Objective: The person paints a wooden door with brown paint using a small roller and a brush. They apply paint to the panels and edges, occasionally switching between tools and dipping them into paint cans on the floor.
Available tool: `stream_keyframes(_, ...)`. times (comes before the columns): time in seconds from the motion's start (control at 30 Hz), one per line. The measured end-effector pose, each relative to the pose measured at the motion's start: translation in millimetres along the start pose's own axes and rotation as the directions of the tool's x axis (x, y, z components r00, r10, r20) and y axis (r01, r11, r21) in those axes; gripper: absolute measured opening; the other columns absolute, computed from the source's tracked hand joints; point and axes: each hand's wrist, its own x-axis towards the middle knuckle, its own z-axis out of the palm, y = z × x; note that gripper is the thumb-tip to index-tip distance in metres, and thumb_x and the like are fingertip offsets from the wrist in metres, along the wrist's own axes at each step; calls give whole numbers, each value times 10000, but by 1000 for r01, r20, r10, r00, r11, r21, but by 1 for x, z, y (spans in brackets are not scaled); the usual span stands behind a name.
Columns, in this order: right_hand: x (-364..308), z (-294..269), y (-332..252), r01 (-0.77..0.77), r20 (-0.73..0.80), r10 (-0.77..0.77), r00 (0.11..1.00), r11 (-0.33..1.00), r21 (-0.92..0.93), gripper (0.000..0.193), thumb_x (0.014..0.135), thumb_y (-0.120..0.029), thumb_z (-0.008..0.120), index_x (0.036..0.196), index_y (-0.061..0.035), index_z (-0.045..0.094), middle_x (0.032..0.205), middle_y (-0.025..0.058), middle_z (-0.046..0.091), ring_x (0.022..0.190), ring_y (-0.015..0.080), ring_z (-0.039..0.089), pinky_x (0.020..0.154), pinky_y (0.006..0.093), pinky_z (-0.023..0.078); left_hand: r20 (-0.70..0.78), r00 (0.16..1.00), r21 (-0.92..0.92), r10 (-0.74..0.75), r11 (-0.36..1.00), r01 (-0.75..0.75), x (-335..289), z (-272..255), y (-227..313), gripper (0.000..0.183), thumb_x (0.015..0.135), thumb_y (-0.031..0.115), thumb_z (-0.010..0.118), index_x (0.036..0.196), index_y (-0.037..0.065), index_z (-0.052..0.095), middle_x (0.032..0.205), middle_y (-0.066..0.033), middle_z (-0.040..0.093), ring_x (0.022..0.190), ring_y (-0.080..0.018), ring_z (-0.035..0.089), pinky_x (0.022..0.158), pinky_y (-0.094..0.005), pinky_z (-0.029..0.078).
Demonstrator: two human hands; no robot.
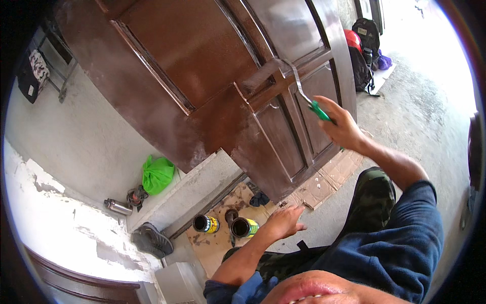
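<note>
My right hand (337, 121) is wrapped round the green handle of a paint roller (300, 87). The roller's bent metal frame reaches up to its brown-coated sleeve (260, 78), which lies against the raised mouldings of a dark brown panelled door (195, 66). Parts of the door look wet and glossy, others duller and smeared. Below the door's lower edge, my left hand (284, 222) hangs with fingers loosely apart and nothing in it. Two open paint cans (245, 228) with yellow labels stand close to it on stained cardboard, dark inside.
A dark cloth (259, 198) lies on the cardboard (324, 185) under the door. To the left are a green bag (157, 175), a power tool (136, 196), a steel flask (118, 206) and dark shoes (152, 240). Backpacks (365, 35) stand at the far right by the wall.
</note>
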Motion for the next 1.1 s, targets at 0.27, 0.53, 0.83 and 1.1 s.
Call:
stream_keyframes(0.27, -69, -43, 11, -191, 34, 191, 981, 981, -11, 276, 909, -51, 655, 1171, 25, 606, 748, 93, 585, 682, 146, 580, 639, 332, 489, -17, 996, -60, -91, 994, 90, 19, 5, -15, 683, 911, 409, 688, 1447, 44, 472, 1423, -224, 534, 1305, -373, 526, 1080, -446, 437)
stream_keyframes(0.53, -62, -76, 36, -151, 193, 168, 967, 983, -100, 369, 867, -110, 720, 1210, -2, 641, 957, 234, 703, 885, 377, 711, 760, 435, 546, 3, 990, -179, -143, 974, 141, 46, 28, -13, 664, 919, 413, 695, 1435, 42, 503, 1436, -231, 533, 1305, -378, 536, 1075, -422, 444)
stream_keyframes(0.83, -41, -73, 23, -276, 97, 260, 961, 930, 241, 309, 960, -62, 600, 1253, 36, 583, 798, 97, 639, 724, 189, 648, 663, 338, 510, 245, 963, -409, -115, 888, 210, 33, 15, 20, 716, 924, 420, 707, 1502, 87, 447, 1391, -208, 588, 1231, -284, 606, 1035, -391, 472)
stream_keyframes(1.1, 111, -29, -48, 129, -93, -103, 990, 930, 345, 334, 995, -140, 562, 1307, -19, 558, 715, 42, 576, 595, 118, 591, 540, 317, 496, 105, 908, -90, -407, 905, 416, 36, 61, -54, 752, 889, 475, 676, 1459, 28, 471, 1430, -253, 533, 1333, -372, 513, 1114, -428, 403)
